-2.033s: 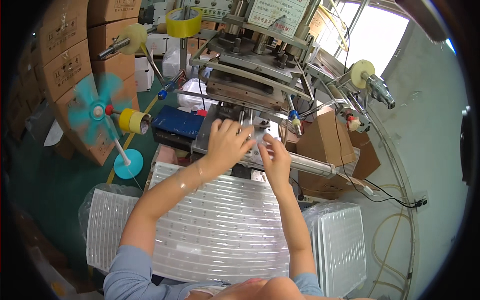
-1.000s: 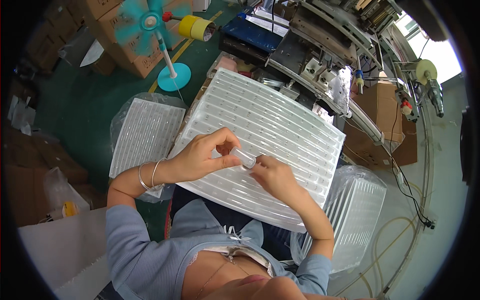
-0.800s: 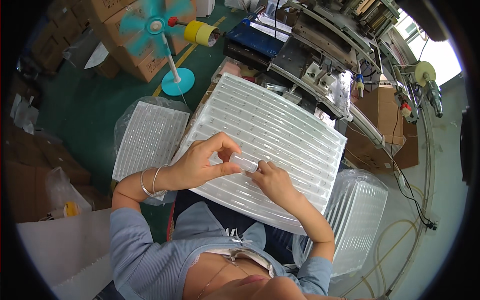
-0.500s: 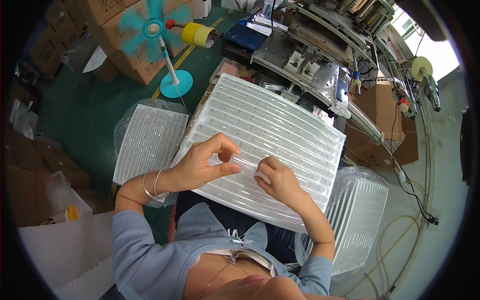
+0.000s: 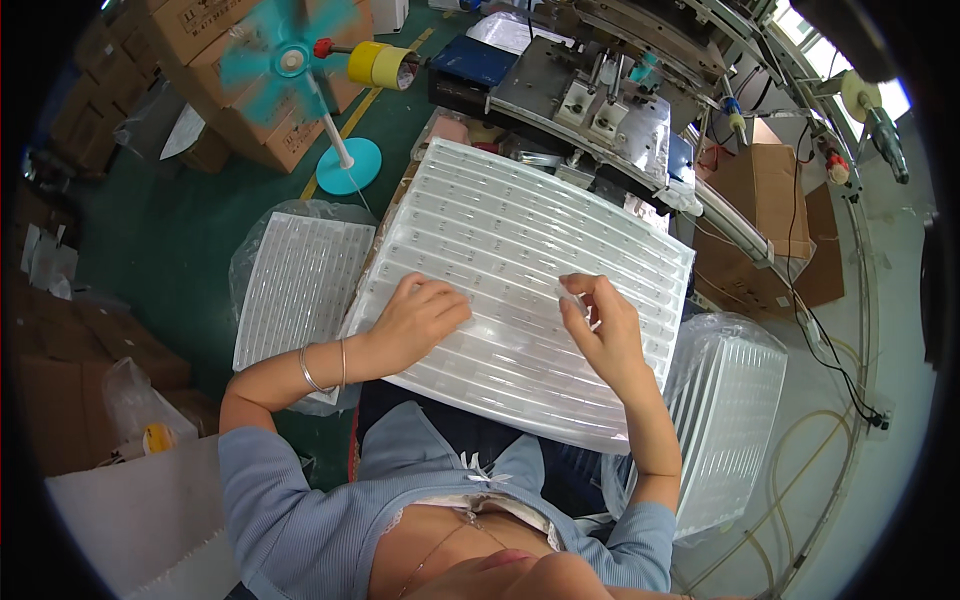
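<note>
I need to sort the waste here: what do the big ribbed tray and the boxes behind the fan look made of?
The ribbed tray looks like thin translucent moulded plastic: glossy, with formed rows. The boxes look like brown corrugated cardboard, matte.

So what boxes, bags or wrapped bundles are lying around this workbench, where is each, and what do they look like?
Brown cardboard boxes: stacked at the upper left behind the teal fan, with dark print.
Brown cardboard box: upper right beside the machine, plain.
Clear plastic bag of white ribbed trays: on the floor by the person's left.
Clear plastic bag of white ribbed trays: at the person's right, rectangular.
Small clear bag: lower left, holding something yellow.
</note>
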`<state>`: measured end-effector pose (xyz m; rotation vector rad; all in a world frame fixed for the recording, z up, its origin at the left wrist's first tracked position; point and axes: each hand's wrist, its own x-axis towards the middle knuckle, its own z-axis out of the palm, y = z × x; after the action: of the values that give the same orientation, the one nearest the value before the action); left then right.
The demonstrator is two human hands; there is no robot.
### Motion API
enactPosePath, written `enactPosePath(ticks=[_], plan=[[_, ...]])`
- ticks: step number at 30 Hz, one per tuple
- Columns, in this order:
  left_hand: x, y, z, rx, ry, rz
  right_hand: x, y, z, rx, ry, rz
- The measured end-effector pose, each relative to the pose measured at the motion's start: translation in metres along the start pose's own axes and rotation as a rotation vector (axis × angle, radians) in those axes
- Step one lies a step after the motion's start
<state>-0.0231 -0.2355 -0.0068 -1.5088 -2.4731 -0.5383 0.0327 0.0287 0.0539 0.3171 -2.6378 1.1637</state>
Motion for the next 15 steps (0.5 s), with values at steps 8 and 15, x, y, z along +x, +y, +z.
enactPosePath(ticks=[8, 15], plan=[[0.028, -0.015, -0.011, -0.109, -0.144, -0.016, 0.006, 0.013, -0.042, -0.035, 0.294, -0.026], [0.134, -0.008, -0.024, -0.213, 0.309, 0.121, 0.000, 0.041, -0.071, 0.057, 0.410, 0.124]])
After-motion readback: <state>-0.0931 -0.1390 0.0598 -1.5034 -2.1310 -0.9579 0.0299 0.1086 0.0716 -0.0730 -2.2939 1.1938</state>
